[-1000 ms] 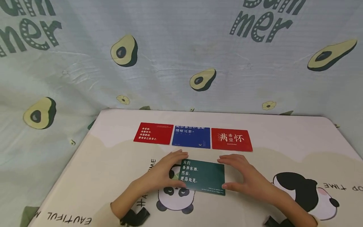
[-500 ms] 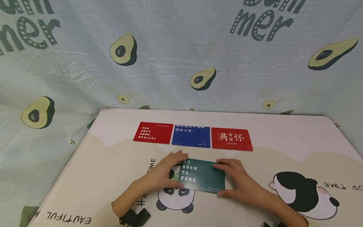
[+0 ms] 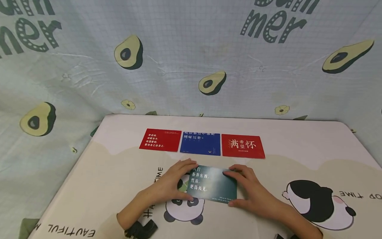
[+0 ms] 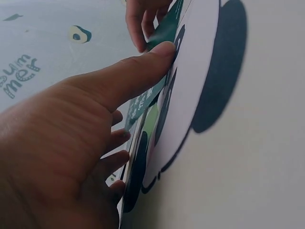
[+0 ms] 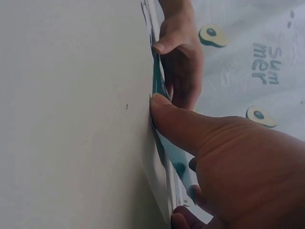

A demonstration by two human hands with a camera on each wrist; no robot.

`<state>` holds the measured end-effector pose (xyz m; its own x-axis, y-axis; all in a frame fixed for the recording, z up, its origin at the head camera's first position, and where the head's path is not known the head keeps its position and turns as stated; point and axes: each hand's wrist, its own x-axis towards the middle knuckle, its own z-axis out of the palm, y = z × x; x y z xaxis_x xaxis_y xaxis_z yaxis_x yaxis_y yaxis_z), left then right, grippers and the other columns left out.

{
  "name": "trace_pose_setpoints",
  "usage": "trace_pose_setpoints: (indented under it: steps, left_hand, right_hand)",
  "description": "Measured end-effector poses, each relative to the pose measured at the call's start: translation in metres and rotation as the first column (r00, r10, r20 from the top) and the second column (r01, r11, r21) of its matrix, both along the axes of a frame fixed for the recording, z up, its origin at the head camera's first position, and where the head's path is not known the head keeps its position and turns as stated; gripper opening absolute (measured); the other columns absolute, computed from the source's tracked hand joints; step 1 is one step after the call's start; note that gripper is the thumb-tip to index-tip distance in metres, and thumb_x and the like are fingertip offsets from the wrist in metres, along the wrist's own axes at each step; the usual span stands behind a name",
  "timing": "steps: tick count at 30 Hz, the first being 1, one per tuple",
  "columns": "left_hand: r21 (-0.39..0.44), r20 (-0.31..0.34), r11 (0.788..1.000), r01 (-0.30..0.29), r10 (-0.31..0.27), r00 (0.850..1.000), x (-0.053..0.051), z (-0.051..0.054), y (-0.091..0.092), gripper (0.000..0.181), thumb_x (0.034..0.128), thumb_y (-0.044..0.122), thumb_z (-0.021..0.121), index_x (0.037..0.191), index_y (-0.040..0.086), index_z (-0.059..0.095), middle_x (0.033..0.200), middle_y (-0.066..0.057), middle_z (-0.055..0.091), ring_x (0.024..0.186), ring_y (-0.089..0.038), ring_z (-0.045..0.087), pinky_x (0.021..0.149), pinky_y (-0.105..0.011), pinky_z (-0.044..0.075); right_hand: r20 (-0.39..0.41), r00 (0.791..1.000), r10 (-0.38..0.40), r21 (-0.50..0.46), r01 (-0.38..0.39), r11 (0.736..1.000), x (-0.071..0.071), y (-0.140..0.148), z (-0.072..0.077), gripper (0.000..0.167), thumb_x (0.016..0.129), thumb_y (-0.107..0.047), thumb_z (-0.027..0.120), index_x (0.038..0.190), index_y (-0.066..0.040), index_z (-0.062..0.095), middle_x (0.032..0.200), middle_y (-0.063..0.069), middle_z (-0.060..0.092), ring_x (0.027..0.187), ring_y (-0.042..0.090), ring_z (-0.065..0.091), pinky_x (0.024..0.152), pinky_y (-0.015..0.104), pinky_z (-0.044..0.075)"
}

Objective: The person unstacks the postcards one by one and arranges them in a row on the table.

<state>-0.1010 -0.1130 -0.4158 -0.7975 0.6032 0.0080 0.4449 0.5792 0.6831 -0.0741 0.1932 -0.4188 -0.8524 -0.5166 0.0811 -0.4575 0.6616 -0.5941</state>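
A dark green card (image 3: 212, 183) with white Chinese characters lies between the two hands in the head view, over the printed panda. My left hand (image 3: 168, 182) holds its left end, thumb at the near edge and fingers at the far edge. My right hand (image 3: 253, 187) holds the right end, the thumb at the near corner and the index finger bent over the far corner. The right wrist view shows the card (image 5: 175, 155) sloping at a slight angle to the tabletop. Beyond the hands lie a red card (image 3: 160, 140), a blue card (image 3: 200, 143) and another red card (image 3: 243, 146) in a row.
The pale tabletop (image 3: 113, 186) carries printed pandas and lettering, with a black-and-white dog print (image 3: 319, 205) at the right. Behind it hangs a light curtain (image 3: 167, 83) with avocado prints. A black strap piece (image 3: 142, 229) sits by the left wrist.
My right hand has moved left onto the green card's right end, and its index finger now overlaps the far corner. The card's surface has tilted slightly and catches more light. The left hand stays put.
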Motion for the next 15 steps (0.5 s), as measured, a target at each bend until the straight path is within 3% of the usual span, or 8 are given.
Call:
trace_pose_setpoints:
  steps: [5,15]
  left_hand:
    - [0.034,-0.048,0.999,0.020,-0.019,0.999,0.0007,0.0001,0.0016,0.095,0.0665,0.030,0.088,0.146,0.022,0.037,0.147,0.001,0.031,0.132,-0.021,0.034,0.101,-0.046,0.041]
    - [0.034,-0.097,0.999,0.020,-0.017,0.995,0.0045,0.0013,0.0068,0.095,0.0640,0.032,0.089,0.143,0.018,0.036,0.144,-0.004,0.028,0.129,-0.017,0.032,0.102,-0.040,0.041]
  right_hand:
    - [0.015,1.000,-0.011,-0.003,0.011,1.000,0.0001,-0.0007,0.0020,0.087,0.068,-0.035,0.087,0.143,-0.029,0.043,0.140,-0.004,0.032,0.127,0.018,0.028,0.090,0.036,0.051]
    - [0.037,0.999,-0.009,0.003,0.009,1.000,0.0001,-0.0008,0.0018,0.087,0.068,-0.034,0.085,0.144,-0.029,0.042,0.140,-0.004,0.032,0.127,0.019,0.026,0.090,0.037,0.051]
